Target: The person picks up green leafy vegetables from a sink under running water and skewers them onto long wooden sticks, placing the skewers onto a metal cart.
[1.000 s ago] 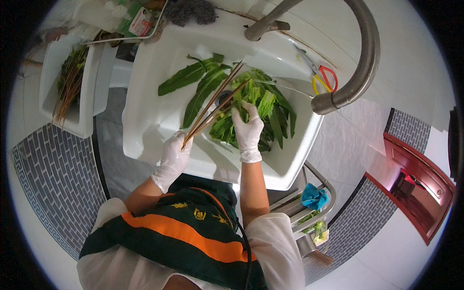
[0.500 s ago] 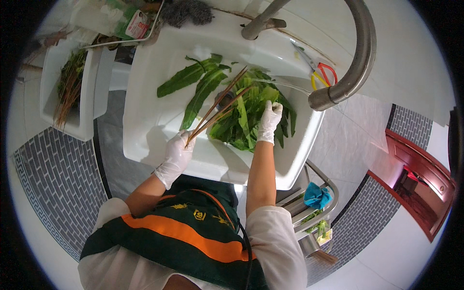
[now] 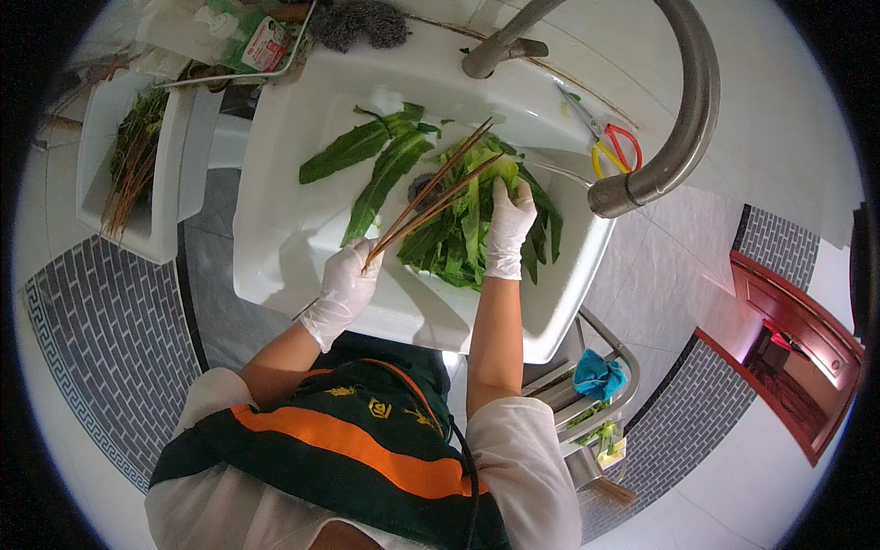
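far left, a white plastic-looking bin (image 3: 167,188) carries a tangle of thin reddish stalks (image 3: 131,179), dry and stringy. next, the glossy white sink (image 3: 246,229), with long dark green leaves (image 3: 390,181) spread flat on its left side. and here's the left hand (image 3: 348,282), in a thin, wrinkled white glove, clamped around a few slim brown sticks (image 3: 431,199). they're straight and wood-like, fanning slightly, their long axis running from that fist forward and rightward, past the drain (image 3: 421,186), far tips over the leaf heap (image 3: 458,234); touching it or just above, can't tell. that heap lies forward and right of the left hand, with the right hand (image 3: 510,229) clearly nearer, right at its side: broad, overlapping blades, some crinkled. right glove now, fingers curled against a pale green leaf (image 3: 503,171); whether they grip it, can't tell. the hands are apart. rightward, scissors (image 3: 596,130) with red and yellow handles rest by the rim, and the tap (image 3: 698,101) arches over, thick brushed metal, a thin stream slanting heapward.
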### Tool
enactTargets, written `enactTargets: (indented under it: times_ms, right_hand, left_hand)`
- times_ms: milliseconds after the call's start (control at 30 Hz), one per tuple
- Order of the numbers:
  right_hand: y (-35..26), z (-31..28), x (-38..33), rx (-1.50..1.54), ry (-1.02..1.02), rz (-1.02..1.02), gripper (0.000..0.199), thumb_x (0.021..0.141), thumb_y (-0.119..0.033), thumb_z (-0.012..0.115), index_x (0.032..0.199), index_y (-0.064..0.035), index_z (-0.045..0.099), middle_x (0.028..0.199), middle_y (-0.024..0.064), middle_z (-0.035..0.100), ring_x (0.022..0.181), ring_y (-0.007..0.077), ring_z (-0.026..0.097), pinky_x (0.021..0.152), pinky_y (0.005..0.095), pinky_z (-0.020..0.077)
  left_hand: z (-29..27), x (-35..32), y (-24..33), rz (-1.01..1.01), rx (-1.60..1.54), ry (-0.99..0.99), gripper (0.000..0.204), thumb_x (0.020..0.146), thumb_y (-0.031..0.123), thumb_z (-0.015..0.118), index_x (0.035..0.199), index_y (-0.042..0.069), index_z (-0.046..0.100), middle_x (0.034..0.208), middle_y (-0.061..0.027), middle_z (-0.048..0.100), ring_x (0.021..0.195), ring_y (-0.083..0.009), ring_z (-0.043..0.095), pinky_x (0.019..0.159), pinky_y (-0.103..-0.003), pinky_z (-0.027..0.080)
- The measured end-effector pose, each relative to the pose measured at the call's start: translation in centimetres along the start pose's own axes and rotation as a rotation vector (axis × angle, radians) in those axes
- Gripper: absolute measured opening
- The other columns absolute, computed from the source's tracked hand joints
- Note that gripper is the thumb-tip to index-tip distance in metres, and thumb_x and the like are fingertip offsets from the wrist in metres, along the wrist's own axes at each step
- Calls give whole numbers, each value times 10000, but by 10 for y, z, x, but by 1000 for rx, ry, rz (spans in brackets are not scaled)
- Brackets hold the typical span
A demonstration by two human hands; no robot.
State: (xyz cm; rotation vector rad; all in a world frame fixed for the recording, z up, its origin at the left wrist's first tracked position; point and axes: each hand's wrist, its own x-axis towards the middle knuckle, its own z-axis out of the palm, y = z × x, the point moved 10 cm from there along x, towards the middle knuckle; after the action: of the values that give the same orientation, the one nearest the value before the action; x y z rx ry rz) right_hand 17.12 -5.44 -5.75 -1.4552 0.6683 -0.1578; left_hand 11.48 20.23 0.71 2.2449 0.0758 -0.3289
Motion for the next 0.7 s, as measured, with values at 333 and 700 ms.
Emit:
enactTargets:
  times_ms: [333, 700]
  right_hand:
    - [-18, 2, -11, -13, 58, -39, 148, 753, 3, 577, 899, 26, 565, 810, 27, 585, 704, 77, 509, 653, 198, 415]
    - [-16, -1, -20, -87, 142, -134, 130, 738, 11, 584, 866, 14, 603, 781, 33, 605, 667, 63, 504, 626, 201, 422]
  left_hand:
    - [3, 1, -5, 5, 3, 11, 120, 768, 125, 562, 830, 22, 561, 771, -181, 560, 687, -346, 554, 579, -380, 447]
    - [1, 2, 1, 6, -6, 20, 107, 781, 117, 547, 796, 11, 549, 722, -175, 542, 668, -351, 545, 550, -382, 429]
